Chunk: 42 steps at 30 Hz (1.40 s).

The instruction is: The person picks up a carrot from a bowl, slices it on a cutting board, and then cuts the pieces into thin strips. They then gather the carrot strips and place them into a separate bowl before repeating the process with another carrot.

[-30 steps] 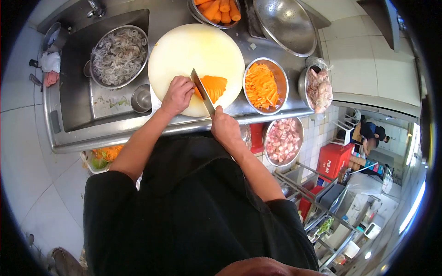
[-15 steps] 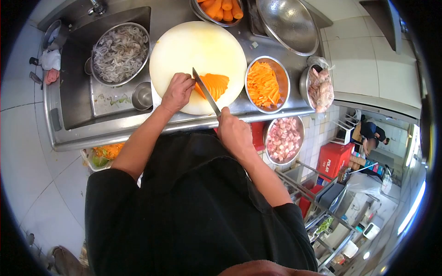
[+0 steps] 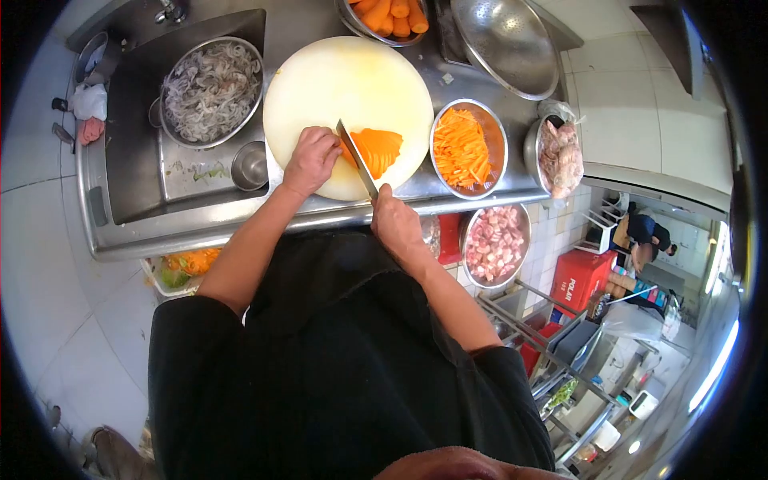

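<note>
My right hand [image 3: 395, 218] is closed around the handle of a kitchen knife [image 3: 357, 160], its blade pointing away from me over the round white cutting board [image 3: 344, 80]. Thin carrot slices [image 3: 379, 150] lie fanned out to the right of the blade. With fingers curled, my left hand [image 3: 314, 158] presses on the carrot just left of the knife; the piece beneath the fingers is mostly hidden. A metal bowl of carrot strips [image 3: 462, 148] stands right of the board.
Whole carrots [image 3: 392, 18] fill a bowl behind the board. At left, the sink [image 3: 128, 160] holds a bowl of greyish strips [image 3: 212, 92]. An empty metal bowl [image 3: 506, 44], bagged meat [image 3: 560, 156] and a lower bowl of diced meat [image 3: 497, 244] are at right. A person [image 3: 644, 236] bends over far right.
The knife and my right hand have shifted slightly left, and the blade stands a little steeper. My left hand stays on the carrot. The whole view has moved slightly.
</note>
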Motion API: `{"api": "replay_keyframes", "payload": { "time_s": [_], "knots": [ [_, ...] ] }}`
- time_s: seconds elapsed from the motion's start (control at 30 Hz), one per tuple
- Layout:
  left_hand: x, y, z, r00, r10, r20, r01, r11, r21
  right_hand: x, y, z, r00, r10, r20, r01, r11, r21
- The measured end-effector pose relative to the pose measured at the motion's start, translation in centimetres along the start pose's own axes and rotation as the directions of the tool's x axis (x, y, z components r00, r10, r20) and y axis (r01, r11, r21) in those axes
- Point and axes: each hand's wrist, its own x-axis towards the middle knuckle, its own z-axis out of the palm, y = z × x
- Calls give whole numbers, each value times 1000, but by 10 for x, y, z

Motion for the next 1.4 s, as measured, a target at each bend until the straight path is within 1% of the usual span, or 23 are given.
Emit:
{"api": "replay_keyframes", "payload": {
  "time_s": [0.13, 0.33, 0.53, 0.7, 0.77, 0.83, 0.93, 1.0, 1.13, 1.2, 1.33, 1.4],
  "knots": [
    [2, -2, -1, 999, 38, 24, -38, 999, 12, -3, -14, -30, 999, 24, 32, -23, 999, -49],
    [0, 0, 0, 999, 36, 35, -37, 999, 39, -24, -25, -58, 999, -37, -11, 35, 993, -112],
    [0, 2, -1, 999, 35, 29, -36, 999, 28, -29, -23, -52, 999, -35, 2, 35, 992, -118],
    [0, 0, 0, 999, 25, 42, -27, 999, 37, -5, -8, -11, 1000, -9, 21, 10, 1000, -26],
    [2, 0, -1, 999, -17, 38, 16, 999, 36, 1, -8, -6, 1000, 7, 22, -7, 1000, -5],
    [4, -3, -2, 999, -29, 43, 28, 999, 25, 0, -6, -7, 999, 26, 36, -26, 1000, 4],
    [5, -5, -5, 999, -3, 47, 2, 1000, 8, 0, -6, -12, 1000, -21, -5, 21, 1000, -12],
    [5, -5, -6, 999, 29, 31, -29, 1000, 7, -4, -13, -30, 1000, -25, -4, 25, 997, -66],
    [5, -6, -5, 998, 57, 27, -59, 995, 78, -14, -19, -49, 997, -67, -32, 63, 991, -121],
    [4, -6, -5, 998, 64, 22, -66, 993, 97, -20, -21, -54, 997, -69, -15, 67, 992, -105],
    [6, -4, -6, 998, 56, 25, -58, 994, 90, -23, -17, -47, 998, -64, -4, 64, 995, -73],
    [6, -1, -7, 999, 45, 22, -46, 995, 91, -17, -13, -33, 999, -35, 14, 36, 997, -63]
  ]
}}
